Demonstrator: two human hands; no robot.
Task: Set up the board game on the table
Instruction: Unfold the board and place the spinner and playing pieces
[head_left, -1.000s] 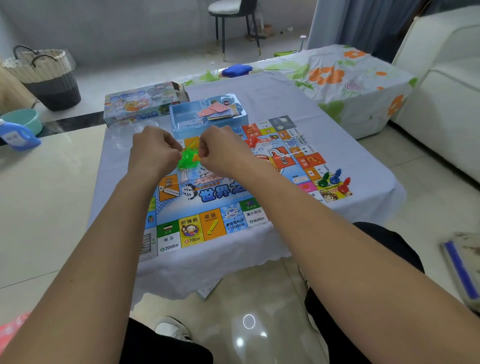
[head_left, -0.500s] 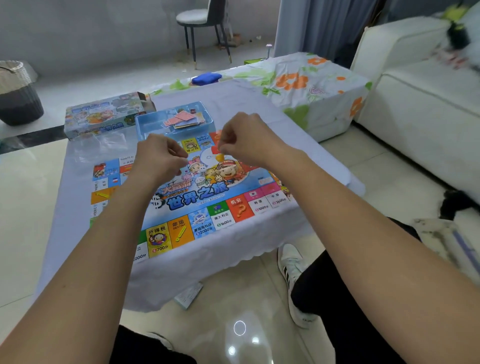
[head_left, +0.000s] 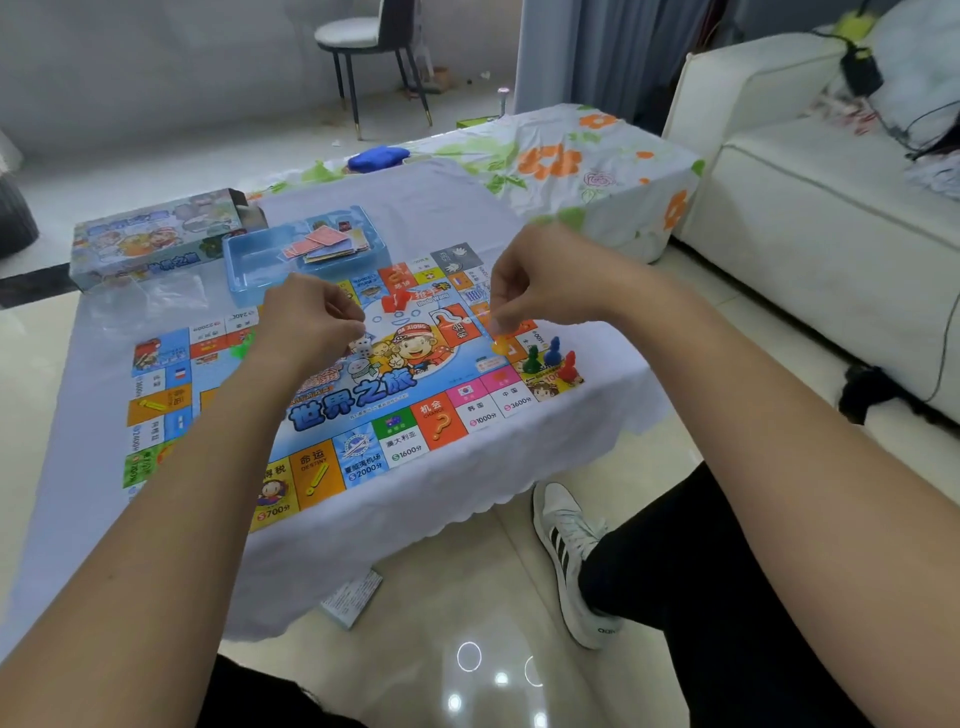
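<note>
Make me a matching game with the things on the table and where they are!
Things:
1. green, blue and red pawns
2. cards
3. game box
4. dice

Places:
A. in the blue tray
B. beside the tray, off the board
C. on the board's right corner
D. on the board, by the left hand

Pairs: 1-C, 2-A, 3-B, 4-D

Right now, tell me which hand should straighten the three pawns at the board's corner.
Right hand, probably. It hovers just above and beside the green pawn, blue pawn and red pawn. The left hand sits farther away, over the dice.
</note>
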